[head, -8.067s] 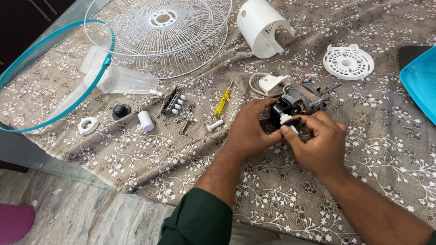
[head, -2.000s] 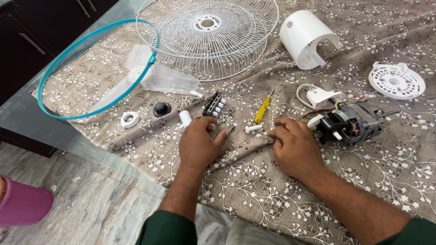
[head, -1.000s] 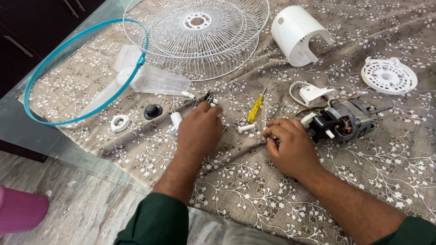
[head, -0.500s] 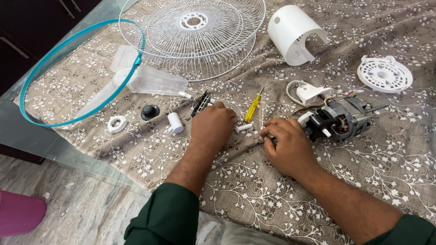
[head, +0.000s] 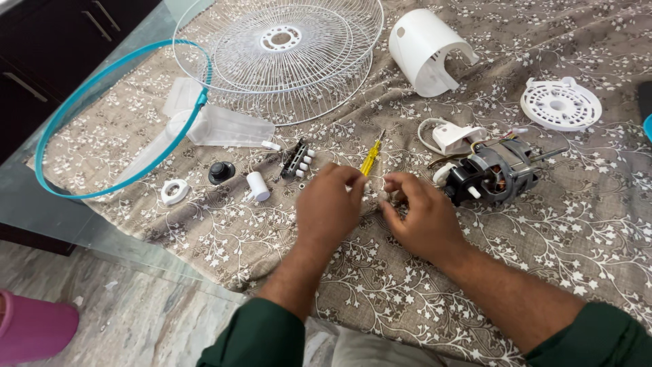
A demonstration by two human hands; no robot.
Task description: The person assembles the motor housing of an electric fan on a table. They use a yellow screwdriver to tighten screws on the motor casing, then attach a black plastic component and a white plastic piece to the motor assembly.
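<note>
Both hands, left hand (head: pixel 331 207) and right hand (head: pixel 414 216), meet fingertip to fingertip, each grip pinching a small white plastic peg (head: pixel 382 195). At their twelve o'clock lies the yellow-handled screwdriver (head: pixel 370 158). A slip could drop the peg into the counter's patterned cloth (head: pixel 543 231), where I judge it hard to spot.

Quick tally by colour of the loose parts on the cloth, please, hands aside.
White: 6 - wire grille, curved motor cover, vented round cap, small housing with cord, cylinder, ring
Black: 3 - knob, switch block, motor
Yellow: 1 - screwdriver
Teal: 1 - hoop
Clear: 1 - blade
Total: 12

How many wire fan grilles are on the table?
2, stacked: the upper wire grille rests nested on the lower wire grille at the table's far edge. The teal ring beside them isn't counted.
</note>
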